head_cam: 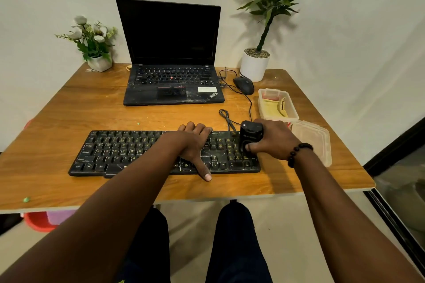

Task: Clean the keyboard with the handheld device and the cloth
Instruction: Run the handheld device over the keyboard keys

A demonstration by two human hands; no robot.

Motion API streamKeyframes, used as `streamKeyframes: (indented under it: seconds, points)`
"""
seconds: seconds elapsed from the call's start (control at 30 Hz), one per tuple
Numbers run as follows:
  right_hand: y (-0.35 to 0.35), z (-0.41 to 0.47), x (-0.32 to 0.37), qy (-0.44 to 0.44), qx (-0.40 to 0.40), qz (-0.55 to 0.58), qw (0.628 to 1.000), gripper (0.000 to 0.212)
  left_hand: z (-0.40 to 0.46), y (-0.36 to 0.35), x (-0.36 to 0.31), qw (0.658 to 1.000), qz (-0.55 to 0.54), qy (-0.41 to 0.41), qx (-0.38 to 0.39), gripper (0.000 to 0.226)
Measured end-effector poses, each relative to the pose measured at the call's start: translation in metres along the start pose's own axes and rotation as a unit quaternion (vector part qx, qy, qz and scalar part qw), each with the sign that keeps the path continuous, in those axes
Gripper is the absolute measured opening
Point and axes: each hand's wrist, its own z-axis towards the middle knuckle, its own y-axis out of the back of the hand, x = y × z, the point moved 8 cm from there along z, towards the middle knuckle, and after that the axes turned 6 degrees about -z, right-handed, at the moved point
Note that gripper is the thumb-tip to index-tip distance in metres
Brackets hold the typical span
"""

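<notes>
The keyboard point(161, 153) lies across the near side of the table point(57, 122), and everything else is best placed from it. The person's left hand point(195, 145) lies flat over the keys right of the keyboard's middle, fingers straight and reaching over its far edge, thumb stretched down past its near edge onto the wood. It holds nothing; I would say it is there to pin the board so it does not slide.

The right hand point(273, 139) grips the handheld device point(250, 136), a small black unit standing upright on the number pad at the keyboard's right end. The thumb presses its near face and the fingers wrap round behind it. Its underside meets the keys, which suits drawing dust out of the gaps. From where it stands, the cleaning pass seems to be working at that end, with the long stretch of keys to the left yet to be covered.

The cloth point(274, 105), yellowish and folded, sits in an open clear plastic box point(292, 104) beyond the keyboard's right end, untouched, presumably kept within reach for wiping afterwards. The box's lid point(315, 139) lies just right of the keyboard, partly behind the right hand.

Behind the keyboard stands an open laptop point(172, 57) with a dark screen, and to its right a black mouse point(243, 85) whose cable trails toward the keyboard. A potted plant point(255, 64) and a small pot of white flowers point(96, 46) stand at the far corners.
</notes>
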Motion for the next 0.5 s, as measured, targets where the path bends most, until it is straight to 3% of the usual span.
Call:
streamKeyframes:
  seconds: [0.07,0.2,0.37,0.5]
  points:
    - [0.006,0.001,0.002,-0.001,0.023,0.031,0.999,0.047,-0.001,0.000,-0.001,1.000,-0.001,0.000,0.000,0.149]
    - [0.007,-0.005,-0.001,-0.043,-0.094,0.053,0.993,0.048,-0.002,0.001,-0.002,1.000,-0.003,-0.006,-0.007,0.148]
    - [-0.005,-0.018,-0.006,-0.057,-0.031,0.089,0.994,0.047,0.000,-0.001,0.000,1.000,-0.003,-0.006,-0.011,0.150]
    - [0.000,-0.023,-0.007,-0.075,-0.115,0.101,0.985,0.045,0.003,-0.003,0.003,1.000,-0.006,-0.003,-0.007,0.152]
